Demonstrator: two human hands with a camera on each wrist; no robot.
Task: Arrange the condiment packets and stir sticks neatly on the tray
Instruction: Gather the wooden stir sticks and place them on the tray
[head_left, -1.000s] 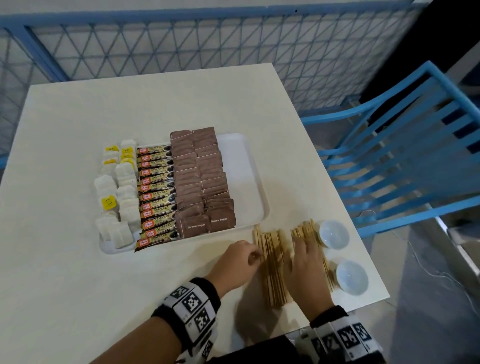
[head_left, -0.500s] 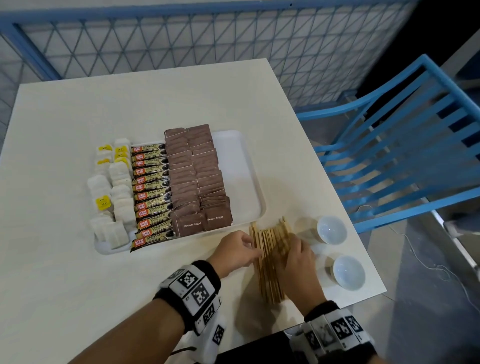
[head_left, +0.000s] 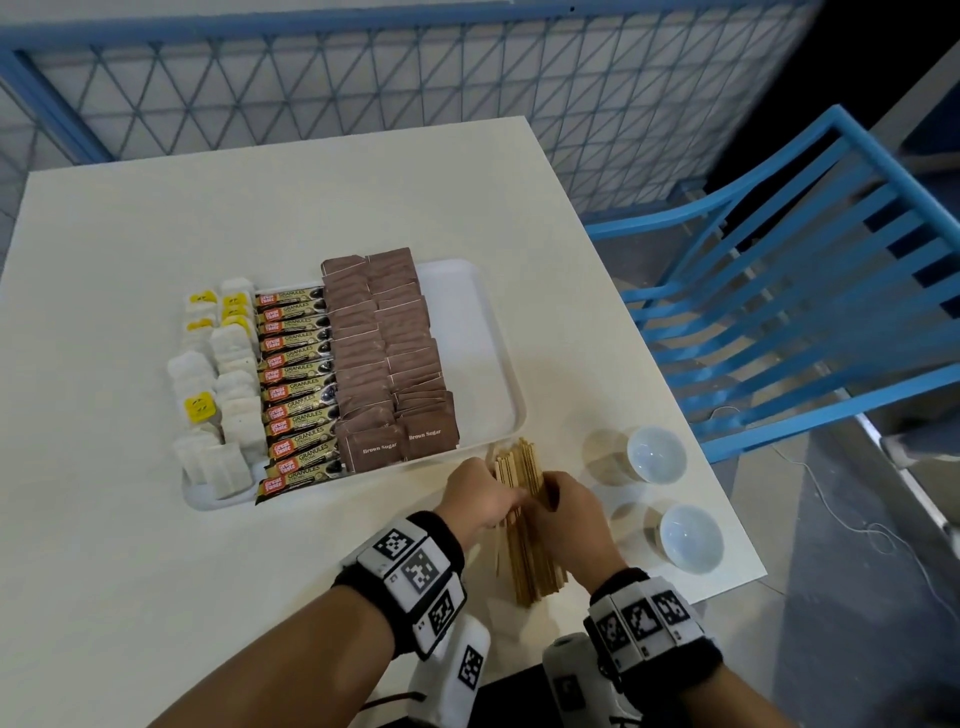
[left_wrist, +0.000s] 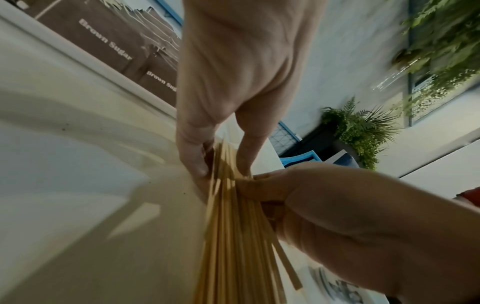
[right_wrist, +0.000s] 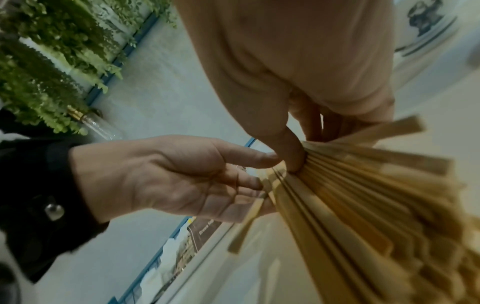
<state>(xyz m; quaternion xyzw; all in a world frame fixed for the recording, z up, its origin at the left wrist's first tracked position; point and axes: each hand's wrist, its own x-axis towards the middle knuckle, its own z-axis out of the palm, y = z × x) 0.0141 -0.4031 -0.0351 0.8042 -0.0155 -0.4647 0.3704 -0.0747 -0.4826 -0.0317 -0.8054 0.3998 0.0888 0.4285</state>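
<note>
- The table (head_left: 156, 545) is big and pale, and it fills the left and middle of the head view.
- The tray (head_left: 488, 358) is white and sits in the middle of the picture. It lies just above the hands, and its near edge is close to the far tips of the sticks.
- The tray holds four kinds of packets in rows that run from the top of the picture to the bottom.
  - The brown sugar packets (head_left: 389, 364) make two rows near the middle of the tray.
  - The coffee sticks (head_left: 298, 395) make one row just left of them.
  - The white tea bags (head_left: 234, 384) sit at the left edge, and some have yellow tags.
- The right side of the tray is bare. I think the sticks go there.
- The stir sticks (head_left: 530, 545) are in one bundle on the table, low in the middle of the picture, not on the tray. The long way of the bundle runs up and down the picture, like the bare strip, so I think the bundle can go up and a bit right without a turn.
- The left hand (head_left: 480, 496) is on the left side of the bundle. Its thumb and fingers pinch the sticks, as the left wrist view shows.
- The right hand (head_left: 569, 514) is on the right side. Its fingers curl round the sticks, with the thumb pressing on top.
- Both hands touch the bundle, so neither is nearer.
- Some sticks fan out at the near end, and one pokes out on the left. They may slip when the bundle is lifted.
- Two small white cups (head_left: 655, 453) stand on the table at the lower right, just beside the right hand. They look empty.
</note>
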